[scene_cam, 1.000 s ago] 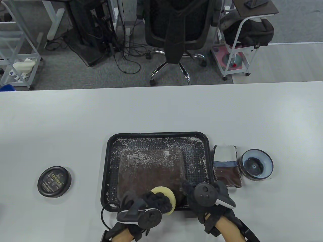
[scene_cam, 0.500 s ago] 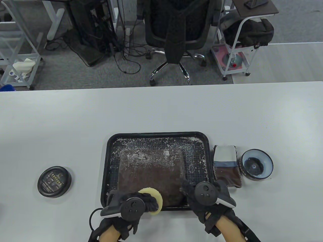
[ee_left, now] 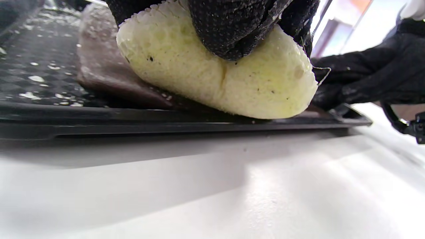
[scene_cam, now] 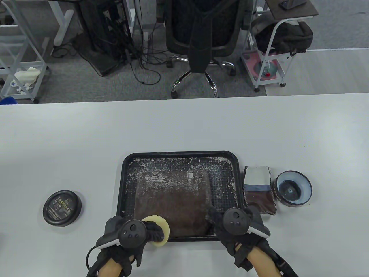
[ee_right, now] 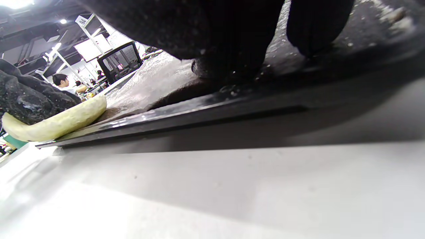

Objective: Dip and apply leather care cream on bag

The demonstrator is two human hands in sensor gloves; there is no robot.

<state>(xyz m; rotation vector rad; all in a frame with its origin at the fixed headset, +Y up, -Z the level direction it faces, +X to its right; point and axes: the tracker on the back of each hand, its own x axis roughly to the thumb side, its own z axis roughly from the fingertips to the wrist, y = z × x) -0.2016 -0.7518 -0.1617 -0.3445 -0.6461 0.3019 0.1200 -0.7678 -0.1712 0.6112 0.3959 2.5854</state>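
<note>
While one left hand grips one sponge, one right hand presses one bag.

A flat, square brown leather bag lies in a black rectangular tray, its far half speckled with white residue. A round pale-yellow foam sponge sits tilted on the bag's near-left corner, overhanging the tray's front rim and squashed where it is gripped. A round open tin of cream with a pale blue rim stands well to the right of the tray, and a round black lid with printed label lies flat to its left.
</note>
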